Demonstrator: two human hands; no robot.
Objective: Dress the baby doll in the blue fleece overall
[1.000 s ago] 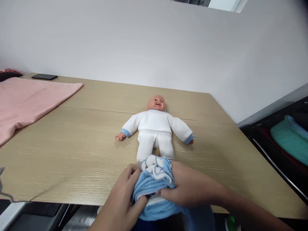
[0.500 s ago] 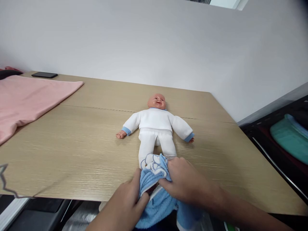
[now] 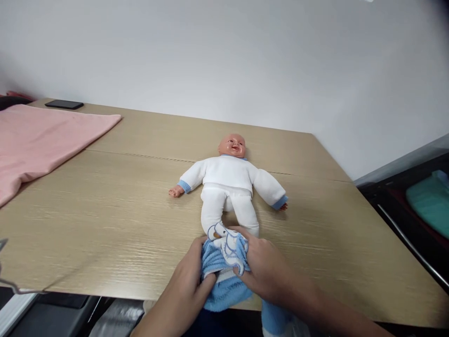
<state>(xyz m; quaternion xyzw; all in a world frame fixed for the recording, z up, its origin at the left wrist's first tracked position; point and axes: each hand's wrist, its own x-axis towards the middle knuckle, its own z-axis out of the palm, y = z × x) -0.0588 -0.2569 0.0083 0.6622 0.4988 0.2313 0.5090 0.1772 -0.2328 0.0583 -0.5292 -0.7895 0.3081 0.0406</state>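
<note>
My left hand (image 3: 187, 276) and right hand (image 3: 261, 267) were clamped together on a bunched blue garment (image 3: 222, 262), touching the feet of the doll (image 3: 229, 182) on the table (image 3: 105, 210).

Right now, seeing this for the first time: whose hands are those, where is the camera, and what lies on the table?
No machine here: a person wears a camera on the head, so the picture looks forward and down at their own hands. The left hand and the right hand both grip a bunched blue garment at the near edge of a pale wooden table. Just beyond it a baby doll in white with blue cuffs lies on its back, feet hidden behind the garment. To the left lies a pink cloth, with a dark phone at the far corner. A teal cloth sits off the table, right.
</note>
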